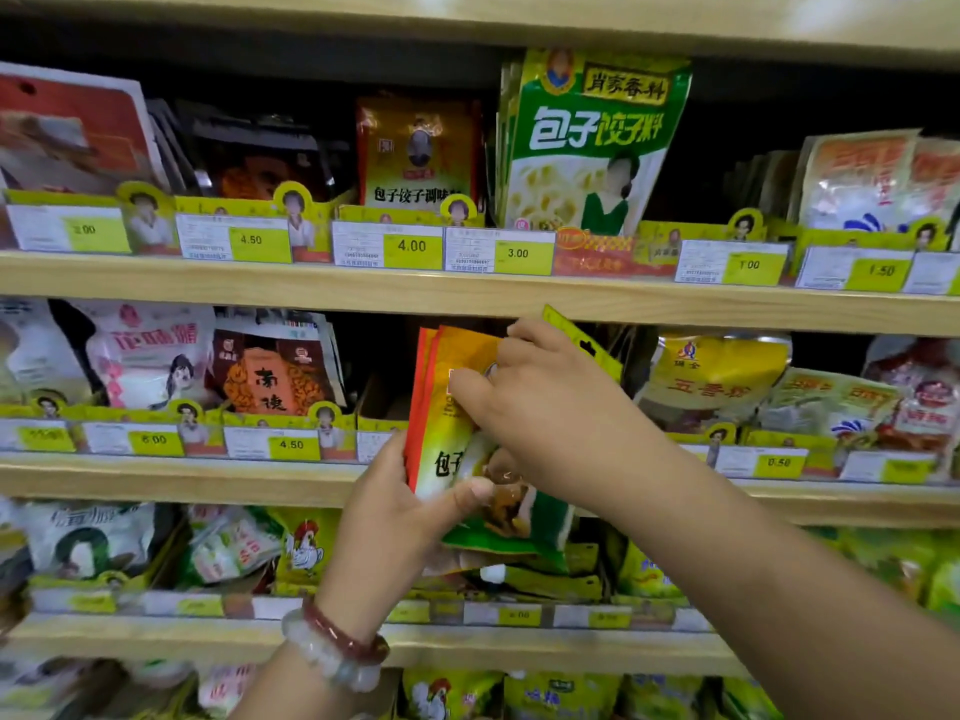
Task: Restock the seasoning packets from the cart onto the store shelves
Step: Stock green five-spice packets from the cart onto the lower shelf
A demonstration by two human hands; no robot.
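Fingers (470,491) of the left hand (400,506) curl round the lower part of a small stack of orange-and-yellow seasoning packets (447,407), thumb pressed across the front and the rest wrapped behind the red left edge. The right hand (540,402) comes in from the lower right and lies over the face of the same stack, its fingers bent and pinching at the upper part of the front packet. The stack stands nearly upright, tilted slightly to the left, held in the air in front of the middle wooden shelf (182,478), close to a gap between a brown-and-orange packet (270,376) on the left and a yellow foil bag (717,376) on the right. A green-bottomed packet (509,537) sits behind the stack at its lower edge, and a yellow-green hanging tab (582,345) sticks out above the right hand's knuckles; whether these belong to the held stack cannot be told. On the upper wooden shelf (467,293) a tall green-and-white packet (587,142) stands upright beside a darker orange packet (418,148), above a row of yellow price tags (413,246). A red bead bracelet (343,636) and a pale bead bracelet (327,657) circle the left wrist.
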